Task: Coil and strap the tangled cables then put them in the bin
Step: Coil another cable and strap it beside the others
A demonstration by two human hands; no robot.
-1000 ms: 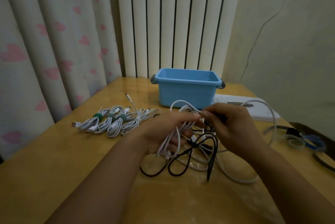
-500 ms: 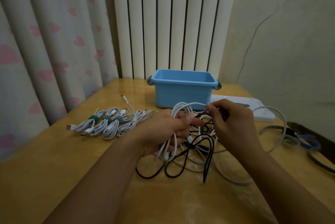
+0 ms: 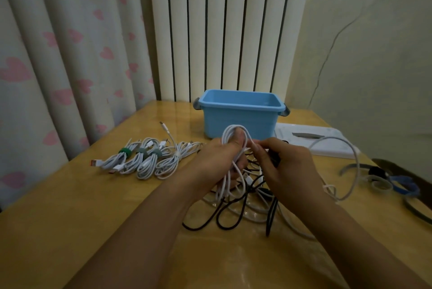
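My left hand point(image 3: 210, 167) grips a coil of white cable point(image 3: 230, 134) whose loops stick up above my fingers. My right hand point(image 3: 289, 167) pinches a strand of that same white cable just right of the coil. Its loose tail point(image 3: 353, 160) arcs out to the right. Under both hands lies a tangle of black and white cables point(image 3: 236, 216) on the table. Several coiled, strapped white cables point(image 3: 149, 160) lie in a row to the left. The blue bin point(image 3: 238, 115) stands behind my hands; its visible inside shows no cables.
A wooden table point(image 3: 70, 230) carries everything. A white flat device point(image 3: 313, 139) lies right of the bin. Loose straps point(image 3: 383, 183), grey and blue, sit at the right edge. A curtain hangs at the left, a radiator behind.
My hands have drawn closer together and the white coil now stands taller above my left fingers. The loose tail has swung out further to the right.
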